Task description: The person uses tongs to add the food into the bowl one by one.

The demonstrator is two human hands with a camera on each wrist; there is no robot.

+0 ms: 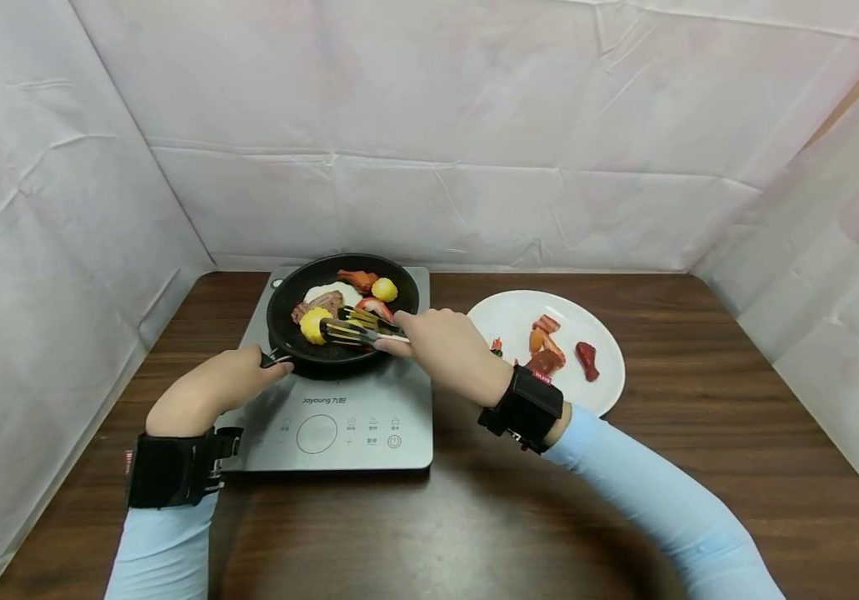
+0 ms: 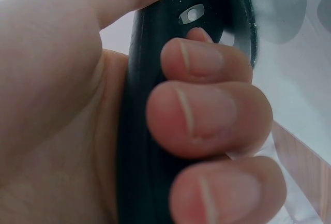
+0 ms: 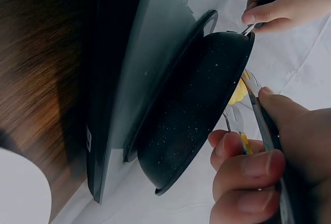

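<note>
From the head view, my left hand [image 1: 207, 392] held the black handle [image 1: 277, 360] of the frying pan [image 1: 342, 307], which sat on the grey induction cooker [image 1: 339, 417] on the wooden bench [image 1: 624, 500]. My right hand [image 1: 440, 337] pinched a pair of tongs [image 1: 357, 327], and their tips reached into the pan near a yellow corn piece [image 1: 314, 325]; I could not tell if the tips already touched it. More food lay in the pan, and a white plate [image 1: 594, 321] with several red pieces stood just beside the cooker on the right. In the left wrist view, my fingers [image 2: 207, 115] were curled tightly round the handle, so this grip was pressed firmly on it. In the right wrist view, my thumb and fingers [image 3: 248, 167] squeezed the tongs, and the corn piece [image 3: 239, 93] showed above the pan's rim [image 3: 243, 58]. I judged that it was best to keep the pan steady with the left hand and to close the tongs slowly on the middle of the food, so it would not slip.
</note>
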